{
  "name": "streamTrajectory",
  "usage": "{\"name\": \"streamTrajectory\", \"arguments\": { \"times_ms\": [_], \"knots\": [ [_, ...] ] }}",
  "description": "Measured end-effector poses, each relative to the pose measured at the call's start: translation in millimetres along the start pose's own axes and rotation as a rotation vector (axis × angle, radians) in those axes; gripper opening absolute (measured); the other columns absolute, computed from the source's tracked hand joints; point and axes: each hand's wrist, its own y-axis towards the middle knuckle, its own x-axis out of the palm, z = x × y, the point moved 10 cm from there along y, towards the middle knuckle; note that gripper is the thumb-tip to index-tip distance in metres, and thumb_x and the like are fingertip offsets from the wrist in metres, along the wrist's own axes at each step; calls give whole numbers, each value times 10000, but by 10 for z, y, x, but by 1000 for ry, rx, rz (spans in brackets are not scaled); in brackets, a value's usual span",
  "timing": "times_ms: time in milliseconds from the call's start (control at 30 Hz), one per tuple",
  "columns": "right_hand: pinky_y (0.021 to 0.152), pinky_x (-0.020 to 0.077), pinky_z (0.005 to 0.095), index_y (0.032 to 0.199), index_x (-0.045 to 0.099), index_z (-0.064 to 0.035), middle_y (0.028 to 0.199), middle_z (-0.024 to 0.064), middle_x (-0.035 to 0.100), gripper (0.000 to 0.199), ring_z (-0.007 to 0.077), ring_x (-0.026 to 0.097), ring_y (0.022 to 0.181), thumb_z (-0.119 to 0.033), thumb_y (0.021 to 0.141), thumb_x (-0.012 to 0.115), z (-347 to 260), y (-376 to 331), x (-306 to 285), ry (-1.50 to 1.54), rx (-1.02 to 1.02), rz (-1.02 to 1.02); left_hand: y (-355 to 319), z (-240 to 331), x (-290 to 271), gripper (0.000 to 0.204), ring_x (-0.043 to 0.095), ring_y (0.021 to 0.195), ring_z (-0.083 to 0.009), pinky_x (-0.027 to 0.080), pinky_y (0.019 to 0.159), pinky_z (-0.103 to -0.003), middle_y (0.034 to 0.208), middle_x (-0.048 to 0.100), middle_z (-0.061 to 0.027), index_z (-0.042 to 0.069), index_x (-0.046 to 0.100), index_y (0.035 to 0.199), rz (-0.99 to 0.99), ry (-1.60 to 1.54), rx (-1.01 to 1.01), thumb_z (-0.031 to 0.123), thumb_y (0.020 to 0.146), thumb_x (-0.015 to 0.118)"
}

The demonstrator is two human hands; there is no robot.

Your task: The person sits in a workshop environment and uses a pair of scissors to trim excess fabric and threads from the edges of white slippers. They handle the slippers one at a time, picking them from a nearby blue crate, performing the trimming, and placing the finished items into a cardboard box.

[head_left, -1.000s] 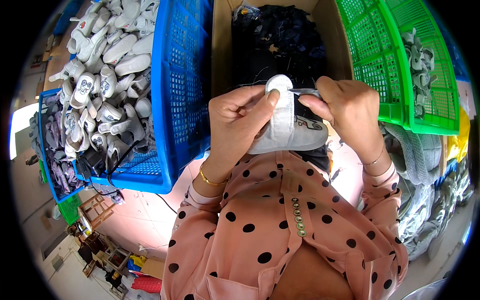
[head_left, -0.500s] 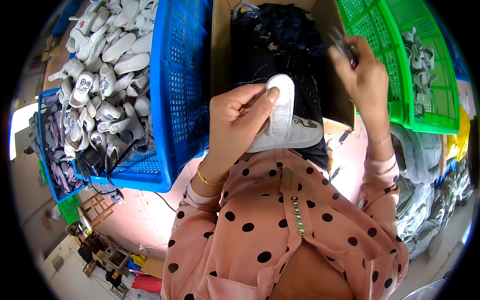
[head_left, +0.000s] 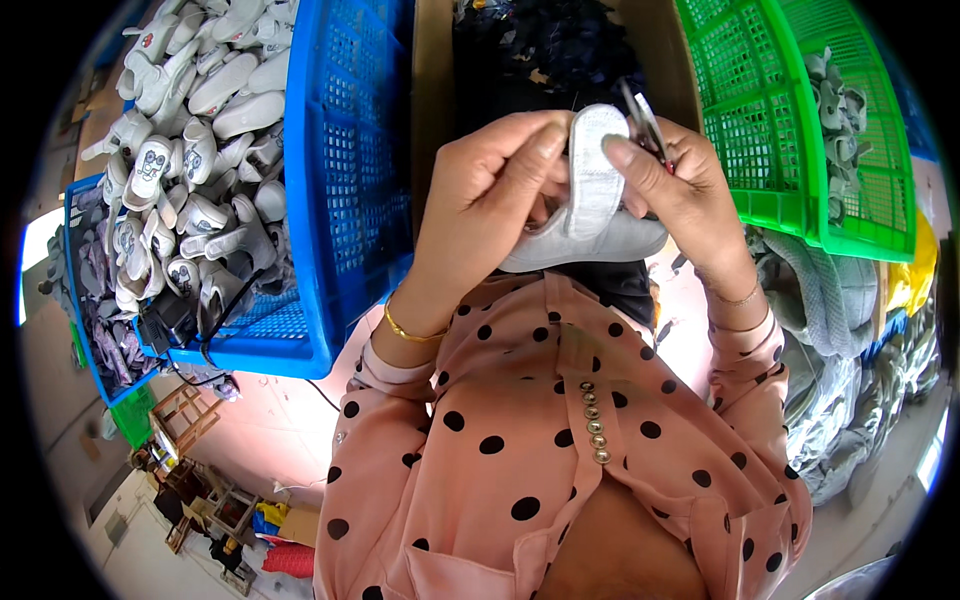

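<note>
The pale grey strap shoe (head_left: 610,247) is held up between the hands, in front of the chest; it is probably light and soft in the upper, firmer along the sole, with little slip. Its upright strap (head_left: 597,185) likely bends easily, so the sole edge or strap base seems the surest hold. The right hand (head_left: 690,185) curls around metal snips (head_left: 646,125), thumb on the strap; the left hand (head_left: 490,190) has thumb and forefinger nearly together beside it, their exact grip unclear. Beyond lies a cardboard box (head_left: 433,90), with a blue crate (head_left: 345,170) left and a green crate (head_left: 740,110) right
</note>
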Motion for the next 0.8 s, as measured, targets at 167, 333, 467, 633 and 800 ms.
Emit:
{"name": "streamTrajectory", "arguments": {
  "times_ms": [167, 333, 467, 633, 800],
  "knots": [
    [495, 321, 190, 831, 604, -39, 570, -38, 483, 262, 19, 417, 528, -248, 989, 608, -8, 2, -36, 154, -50, 67, -56, 92, 48, 225, 619, 723, -72, 481, 649, -202, 797, 667, -33, -26, 670, 1114, -98, 105, 48, 88, 921, 680],
    [494, 328, 198, 838, 594, -42, 574, -38, 475, 238, 23, 416, 528, -225, 990, 601, 9, 2, -52, 169, -16, 111, -86, 16, 72, 183, 533, 677, -35, 405, 583, -193, 827, 651, -5, 4, 699, 1029, -122, 286, 130, 70, 863, 742],
    [494, 338, 201, 837, 582, -41, 579, -32, 480, 234, 28, 421, 524, -218, 989, 602, 37, 7, -56, 218, -3, 104, -93, -1, 90, 157, 545, 656, -42, 410, 572, -193, 807, 653, -20, 6, 702, 1011, -112, 202, 89, 78, 874, 729],
    [499, 351, 201, 830, 576, -33, 576, -29, 482, 238, 32, 426, 526, -209, 987, 605, -73, 6, -27, 184, -59, 102, -106, 18, 74, 136, 560, 613, -58, 426, 544, -205, 777, 657, -50, 8, 706, 987, -53, 148, 83, 88, 878, 720],
    [518, 394, 214, 889, 608, -9, 616, -15, 533, 205, 51, 464, 540, -196, 971, 624, -122, 7, -57, 1, -120, 115, -113, 19, 45, 147, 497, 591, -61, 375, 515, -219, 741, 634, -45, 3, 704, 1003, -37, 201, 152, 106, 897, 704]
  ]
}}
